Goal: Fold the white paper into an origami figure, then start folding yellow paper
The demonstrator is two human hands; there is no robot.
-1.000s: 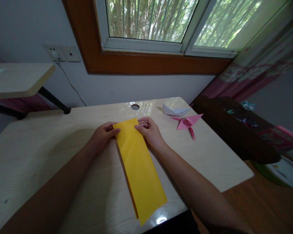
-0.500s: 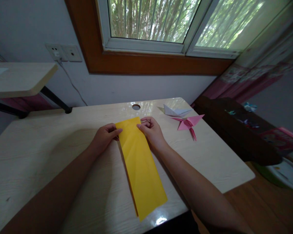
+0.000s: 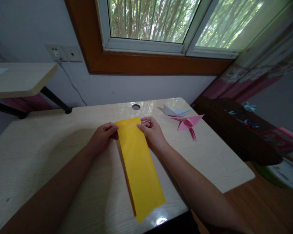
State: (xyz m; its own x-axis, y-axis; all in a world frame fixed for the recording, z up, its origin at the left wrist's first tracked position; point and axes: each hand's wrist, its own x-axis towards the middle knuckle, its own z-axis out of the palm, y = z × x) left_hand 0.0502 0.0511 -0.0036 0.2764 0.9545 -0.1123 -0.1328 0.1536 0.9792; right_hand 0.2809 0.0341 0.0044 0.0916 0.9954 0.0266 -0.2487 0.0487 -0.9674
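A folded sheet of yellow paper (image 3: 140, 165) stretches lengthwise over the table, its far end raised between my hands. My left hand (image 3: 106, 134) pinches the far left corner between thumb and fingers. At the far right edge, my right hand (image 3: 151, 130) grips the paper, thumb on top and the other fingers curled. Along the left side a second layer shows beneath the top one. To the right of my right hand lie a pink folded-paper crane (image 3: 187, 123) and, behind it, a white folded-paper piece (image 3: 175, 111).
The pale wooden table (image 3: 205, 162) has a round cable hole (image 3: 136, 107) near its back edge. A raised shelf (image 3: 21, 79) stands at the left on black legs. Behind are a window (image 3: 148, 22) and a wall socket (image 3: 63, 52) with a cable. Dark furniture (image 3: 234, 130) stands at the right.
My left thumb has drawn back slightly to the left along the paper's corner. The near end of the yellow paper has shifted a little leftward. My right hand stays in place.
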